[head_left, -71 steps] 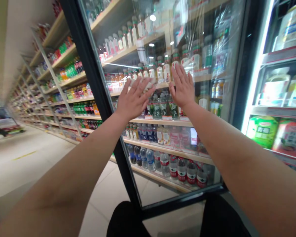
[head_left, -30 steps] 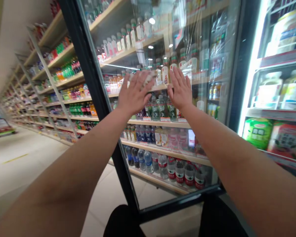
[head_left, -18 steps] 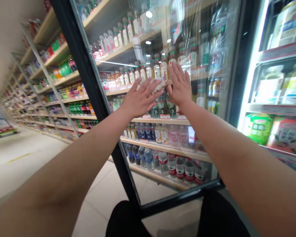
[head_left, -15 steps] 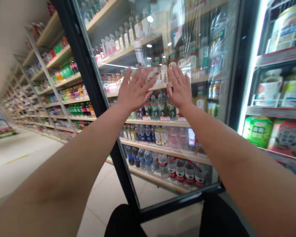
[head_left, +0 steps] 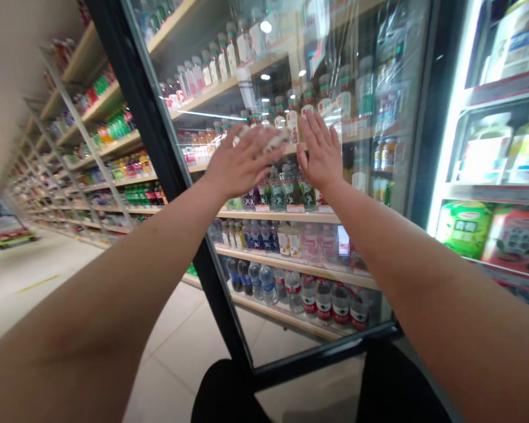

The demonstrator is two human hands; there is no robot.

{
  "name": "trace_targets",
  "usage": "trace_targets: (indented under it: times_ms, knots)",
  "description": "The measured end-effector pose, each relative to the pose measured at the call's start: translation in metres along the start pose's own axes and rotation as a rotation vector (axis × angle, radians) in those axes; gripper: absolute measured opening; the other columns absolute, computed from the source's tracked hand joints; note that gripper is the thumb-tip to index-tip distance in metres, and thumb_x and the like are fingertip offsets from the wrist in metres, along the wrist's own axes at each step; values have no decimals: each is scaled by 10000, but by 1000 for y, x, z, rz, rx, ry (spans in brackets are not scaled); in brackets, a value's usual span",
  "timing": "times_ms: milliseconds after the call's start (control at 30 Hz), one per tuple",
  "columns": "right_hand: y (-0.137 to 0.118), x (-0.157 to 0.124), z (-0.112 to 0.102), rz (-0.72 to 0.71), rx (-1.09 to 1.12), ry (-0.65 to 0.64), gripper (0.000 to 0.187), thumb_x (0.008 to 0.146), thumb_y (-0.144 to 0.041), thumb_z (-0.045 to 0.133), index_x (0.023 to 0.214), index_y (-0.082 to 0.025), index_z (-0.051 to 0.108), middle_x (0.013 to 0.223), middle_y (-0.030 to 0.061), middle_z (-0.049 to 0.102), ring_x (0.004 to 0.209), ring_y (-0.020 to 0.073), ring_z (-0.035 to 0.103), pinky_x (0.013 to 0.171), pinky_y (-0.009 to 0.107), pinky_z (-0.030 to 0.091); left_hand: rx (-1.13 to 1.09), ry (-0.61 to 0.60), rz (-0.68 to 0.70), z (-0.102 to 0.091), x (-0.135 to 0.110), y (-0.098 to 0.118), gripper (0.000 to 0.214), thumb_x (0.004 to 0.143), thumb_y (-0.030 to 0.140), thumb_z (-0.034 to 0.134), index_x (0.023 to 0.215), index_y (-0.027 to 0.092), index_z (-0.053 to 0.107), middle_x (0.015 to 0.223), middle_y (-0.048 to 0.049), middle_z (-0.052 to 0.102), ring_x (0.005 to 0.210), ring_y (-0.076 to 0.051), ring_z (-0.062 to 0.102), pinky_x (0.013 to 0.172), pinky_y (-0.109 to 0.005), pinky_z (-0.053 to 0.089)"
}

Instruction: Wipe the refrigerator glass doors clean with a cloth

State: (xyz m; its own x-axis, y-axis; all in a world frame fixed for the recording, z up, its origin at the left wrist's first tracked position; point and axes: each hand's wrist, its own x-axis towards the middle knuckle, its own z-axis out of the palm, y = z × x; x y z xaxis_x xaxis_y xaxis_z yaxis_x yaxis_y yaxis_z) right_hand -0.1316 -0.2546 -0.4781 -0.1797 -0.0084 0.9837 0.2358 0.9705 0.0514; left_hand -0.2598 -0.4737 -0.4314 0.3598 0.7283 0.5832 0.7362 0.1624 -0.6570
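Observation:
A glass cooler door [head_left: 214,282] with a black frame stands open before me. My left hand [head_left: 240,161] lies on the glass with its fingers stretched toward the upper right. White crumpled cloth or tissue [head_left: 278,139] shows between and beyond those fingers, pressed under the hand; its exact kind is unclear. Right beside it, my right hand [head_left: 321,154] rests flat on the glass, fingers up and slightly apart, with nothing in it. Both arms reach forward from the lower corners. Motion blurs the left fingertips a little.
Through the glass, shelves hold rows of drink bottles [head_left: 268,285]. At the right is the lit cooler interior with bottles and a green package [head_left: 462,229]. Long store shelves [head_left: 79,158] run off to the left. A low cart [head_left: 9,235] stands on the pale floor [head_left: 48,305].
My left hand has shifted slightly and tilted further right, with the white cloth under it. My right hand stays at nearly the same spot. The view has moved slightly.

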Motion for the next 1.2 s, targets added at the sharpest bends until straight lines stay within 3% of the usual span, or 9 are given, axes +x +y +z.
trace_targets:
  times_ms: [133,367,533,600,733,833,1033,1100,1200]
  knots:
    - [-1,0,-1,-2,10,-16,635,1048,-376,277,1659,-213,330,1737,36,276,1631,222,200,1348,521,189,80,245,-376,1,1,-20,618,1104,479,343,1691,331,222,1735,194,-47,1591,-163,-234,1242,-379,-334]
    - [0,0,-1,-5,16,-14,631,1061,-397,245,1667,-235,312,1743,12,256,1636,217,181,1347,529,193,-56,-107,42,6,-10,4,599,1067,575,375,1635,385,342,1738,185,22,1632,-181,-37,1333,-490,-141]
    - [-1,1,-1,7,3,-21,638,1047,-372,279,1663,-212,326,1742,20,261,1636,216,180,1353,512,189,72,230,-351,-8,1,-22,661,1102,558,368,1688,285,228,1744,187,9,1572,-214,-293,1255,-452,-333]
    - [-2,1,-2,11,3,-20,644,1038,-365,291,1664,-218,326,1742,10,257,1635,209,184,1352,508,193,72,231,-387,-4,-3,-13,674,1093,540,400,1690,278,231,1751,158,20,1583,-234,-270,1274,-492,-295]
    - [-1,0,-3,5,27,-23,633,1057,-392,267,1674,-255,301,1745,-12,243,1638,209,170,1350,532,192,-20,-38,-57,11,-18,24,579,1064,454,445,1625,320,392,1758,89,115,1633,-236,-43,1338,-559,-80]
    - [0,0,-2,4,10,-23,627,1065,-390,273,1675,-247,298,1746,4,247,1638,211,169,1354,514,192,-47,-198,165,8,-17,29,522,1067,398,420,1587,350,445,1742,105,192,1631,-199,73,1350,-522,-17]
    - [0,0,0,-5,29,-15,636,1045,-353,283,1666,-219,315,1740,32,270,1636,238,176,1350,551,176,72,201,-310,-4,-8,1,593,1054,353,477,1639,363,382,1747,135,110,1634,-266,-25,1342,-567,-94]
    - [0,0,-1,-3,36,-9,642,1035,-349,299,1662,-211,325,1739,33,269,1634,237,185,1347,546,191,80,191,-276,5,-14,12,613,1040,341,510,1639,362,380,1753,108,91,1633,-283,-9,1338,-616,-47]
    - [0,-1,-3,0,37,-5,641,1029,-351,326,1657,-219,333,1736,30,274,1632,232,198,1345,537,208,55,10,12,21,-25,34,608,1036,326,521,1627,369,384,1758,81,98,1632,-277,62,1333,-641,33]
